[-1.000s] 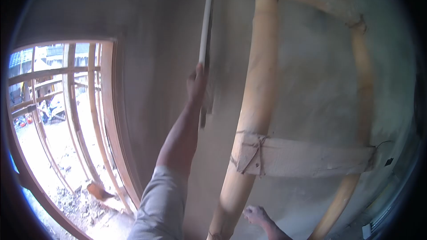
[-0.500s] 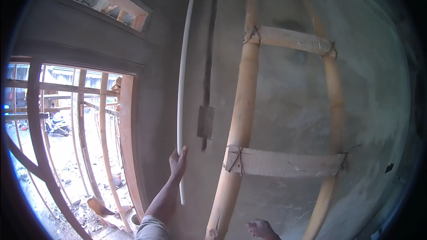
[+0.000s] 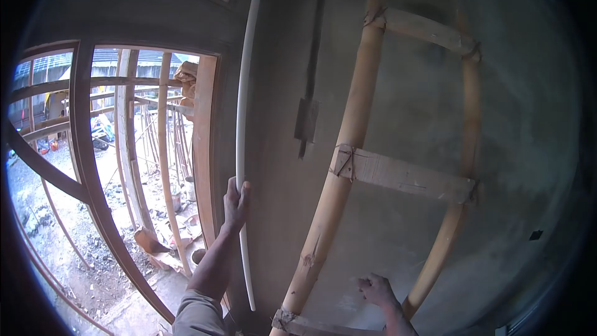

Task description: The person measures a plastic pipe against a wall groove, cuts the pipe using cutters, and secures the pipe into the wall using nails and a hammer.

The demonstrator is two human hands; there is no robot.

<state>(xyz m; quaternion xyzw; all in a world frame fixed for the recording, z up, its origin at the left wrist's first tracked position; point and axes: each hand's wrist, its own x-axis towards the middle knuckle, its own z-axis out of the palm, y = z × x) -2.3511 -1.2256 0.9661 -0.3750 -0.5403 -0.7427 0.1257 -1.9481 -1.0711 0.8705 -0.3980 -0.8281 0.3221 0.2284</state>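
Note:
My left hand [image 3: 236, 204] is closed around a long white plastic pipe [image 3: 246, 96], which stands nearly upright beside the wall. The pipe's lower end hangs free below my grip, and its top runs out of view. My right hand [image 3: 377, 289] is in front of the lower part of a bamboo ladder [image 3: 356, 112], between its two rails. Its fingers are loosely bent and somewhat apart, with nothing visible in them. Flat wooden rungs [image 3: 404, 174] are tied to the rails.
A grey plastered wall [image 3: 522, 130] stands behind the ladder. Cut into it are a vertical groove [image 3: 316, 43] and a box-shaped recess [image 3: 306, 119]. At left, a wooden window frame [image 3: 208, 149] opens onto poles and rubble [image 3: 106, 249]. A small dark opening [image 3: 535, 235] is at right.
My view has tilted down, showing a lower rung and more ground outside. My left hand still grips the pipe. More of my right hand and forearm shows now.

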